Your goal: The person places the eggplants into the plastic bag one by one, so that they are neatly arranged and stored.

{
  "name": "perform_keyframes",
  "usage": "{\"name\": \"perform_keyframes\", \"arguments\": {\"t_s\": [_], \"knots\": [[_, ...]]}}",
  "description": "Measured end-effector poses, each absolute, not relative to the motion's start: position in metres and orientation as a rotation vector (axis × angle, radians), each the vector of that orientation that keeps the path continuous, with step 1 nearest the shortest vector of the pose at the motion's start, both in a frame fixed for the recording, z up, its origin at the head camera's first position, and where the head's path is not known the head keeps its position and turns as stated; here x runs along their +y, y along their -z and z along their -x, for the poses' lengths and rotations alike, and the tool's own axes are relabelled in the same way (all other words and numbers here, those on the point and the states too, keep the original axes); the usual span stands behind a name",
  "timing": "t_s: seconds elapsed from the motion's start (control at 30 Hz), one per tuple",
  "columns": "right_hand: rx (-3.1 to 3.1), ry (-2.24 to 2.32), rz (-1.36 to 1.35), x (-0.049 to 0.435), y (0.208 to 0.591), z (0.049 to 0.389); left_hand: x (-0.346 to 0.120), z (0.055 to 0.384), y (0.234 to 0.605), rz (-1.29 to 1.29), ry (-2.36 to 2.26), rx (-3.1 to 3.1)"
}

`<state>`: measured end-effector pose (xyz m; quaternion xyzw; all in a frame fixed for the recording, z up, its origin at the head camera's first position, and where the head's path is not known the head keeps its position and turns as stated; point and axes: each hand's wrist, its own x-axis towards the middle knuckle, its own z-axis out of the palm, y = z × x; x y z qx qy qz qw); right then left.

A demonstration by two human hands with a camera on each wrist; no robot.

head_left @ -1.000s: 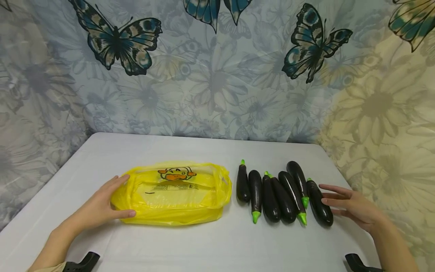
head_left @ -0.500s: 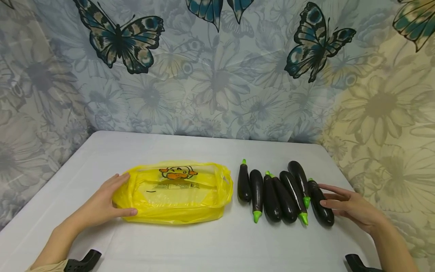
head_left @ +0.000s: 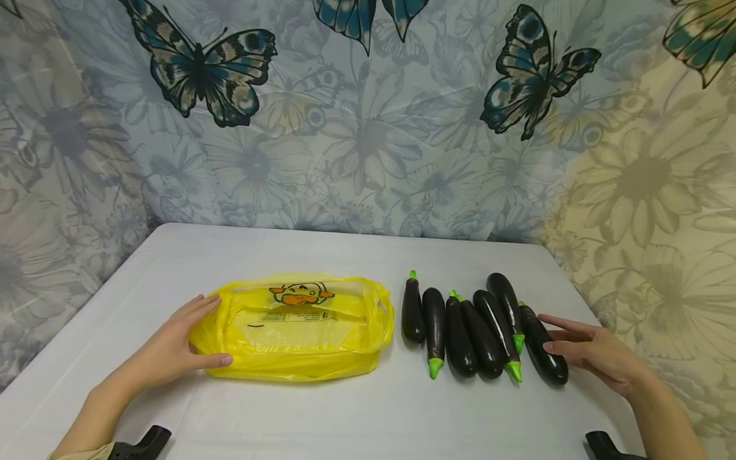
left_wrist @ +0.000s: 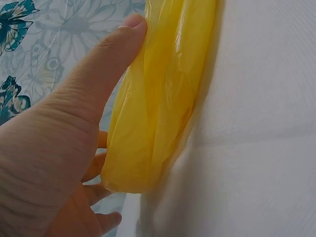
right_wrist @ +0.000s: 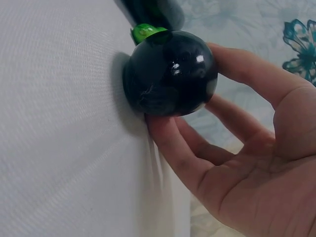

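Observation:
My left hand (head_left: 167,345) rests at the left end of a yellow plastic bag (head_left: 293,338) lying on the table, thumb and fingers spread. In the left wrist view, the thumb touches the bag's (left_wrist: 158,108) edge and the other fingers are partly hidden behind it. My right hand (head_left: 600,351) is at the rightmost glossy dark eggplant (head_left: 543,348), which lies on the table. The right wrist view shows its round end (right_wrist: 170,74) between the thumb and the other fingers. Several more eggplants (head_left: 460,335) with green stems lie side by side between the bag and my right hand.
A white-covered table (head_left: 322,421) holds everything. Behind it hangs a flowered backdrop (head_left: 368,128) with butterflies. Another eggplant (right_wrist: 155,12) is close beside the one at my right hand. Dark wrist mounts (head_left: 140,444) show at the bottom.
The rightmost eggplant has turned slightly, its stem end shifting left and its round end right. My left hand and the bag have stayed in place.

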<state>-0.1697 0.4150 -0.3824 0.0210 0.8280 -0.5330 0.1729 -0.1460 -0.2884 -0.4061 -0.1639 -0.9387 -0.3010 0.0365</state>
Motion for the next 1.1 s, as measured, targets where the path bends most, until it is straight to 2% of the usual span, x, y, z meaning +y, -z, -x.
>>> {"name": "perform_keyframes", "arguments": {"t_s": [0.87, 1.1], "knots": [[2.261, 1.691, -0.062, 0.427, 0.387, 0.164, -0.287, 0.146, 0.410, 0.506, 0.921, -2.865], [2.169, 1.881, -0.016, 0.428, 0.386, 0.164, -0.287, 0.147, 0.409, 0.504, 0.916, -2.878]]}}
